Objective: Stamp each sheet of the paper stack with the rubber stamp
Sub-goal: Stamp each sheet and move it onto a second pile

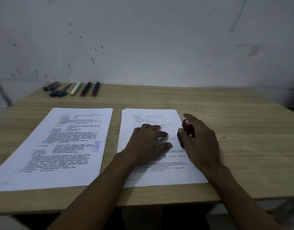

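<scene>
The left hand (147,140) lies flat, fingers straight, on the right stack (161,173). Beside it, the right hand (201,138) grips the stamp (187,128) at that sheet's right edge. The left stack (60,146) on the desk (242,146) shows a blue mark (96,146). Pens (86,89) lie far back.

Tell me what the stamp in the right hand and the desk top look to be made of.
Rubber stamp, gripped by the right hand: the red knob looks glossy, likely lacquered wood or hard plastic, judging by its highlight; the dark block below looks matte, material unclear. Table: pale wood-grain surface with a flat, even sheen, probably laminate over board rather than solid wood.
</scene>
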The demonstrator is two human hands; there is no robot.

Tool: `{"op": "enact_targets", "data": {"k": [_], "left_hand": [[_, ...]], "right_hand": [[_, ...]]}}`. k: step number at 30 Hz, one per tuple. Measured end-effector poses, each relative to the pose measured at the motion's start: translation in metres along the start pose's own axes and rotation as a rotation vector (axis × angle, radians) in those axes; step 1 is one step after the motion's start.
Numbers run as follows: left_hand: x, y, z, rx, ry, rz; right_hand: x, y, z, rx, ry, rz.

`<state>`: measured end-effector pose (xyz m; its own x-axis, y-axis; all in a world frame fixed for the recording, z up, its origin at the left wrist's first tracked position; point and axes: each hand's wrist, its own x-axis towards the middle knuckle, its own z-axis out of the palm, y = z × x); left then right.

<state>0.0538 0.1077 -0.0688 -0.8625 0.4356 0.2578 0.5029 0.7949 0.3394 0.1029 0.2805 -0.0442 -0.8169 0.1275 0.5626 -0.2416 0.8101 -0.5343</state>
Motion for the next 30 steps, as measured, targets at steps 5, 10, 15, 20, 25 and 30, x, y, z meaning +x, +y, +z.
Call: {"op": "enact_targets", "data": {"k": [5, 10, 15, 20, 25, 30], "left_hand": [[0.0, -0.002, 0.001, 0.005, 0.001, -0.003], [0.0, -0.002, 0.001, 0.003, -0.003, 0.0], [-0.001, -0.001, 0.0, 0.009, 0.01, 0.0], [-0.001, 0.0, 0.0, 0.003, 0.01, 0.006], [-0.002, -0.001, 0.001, 0.004, 0.014, 0.007], [-0.002, -0.001, 0.0, 0.005, 0.002, 0.001]], "right_hand": [[-0.003, 0.0, 0.005, -0.034, -0.017, -0.025], [-0.004, 0.002, 0.008, -0.064, 0.018, -0.022], [-0.004, 0.002, 0.012, -0.123, 0.018, -0.009], [-0.004, 0.001, 0.009, -0.17, 0.091, -0.015], [-0.001, -0.001, 0.016, -0.158, 0.107, -0.027], [0.0, 0.001, 0.017, -0.118, 0.1, -0.044]]}}
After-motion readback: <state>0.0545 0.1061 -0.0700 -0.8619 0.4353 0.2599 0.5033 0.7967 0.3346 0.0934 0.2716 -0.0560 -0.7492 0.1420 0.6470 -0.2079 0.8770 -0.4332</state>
